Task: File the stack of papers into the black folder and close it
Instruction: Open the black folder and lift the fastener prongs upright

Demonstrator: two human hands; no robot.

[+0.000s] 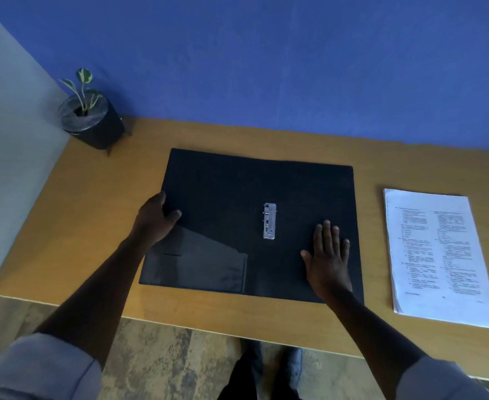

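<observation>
The black folder (231,192) lies spread flat on the wooden table, its inside facing up. A silver metal clip (269,221) sits at its middle, and a slanted pocket (202,264) fills the lower left flap. My left hand (155,219) grips the folder's left edge, thumb on top of the flap. My right hand (328,256) rests flat on the right flap, fingers spread, holding nothing. The stack of printed white papers (439,258) lies to the right of the folder, apart from it and from both hands.
A small potted plant (91,119) in a black pot stands at the table's back left corner. A blue wall rises behind the table (99,203). The table's front edge runs close to my body, with floor and my shoes below.
</observation>
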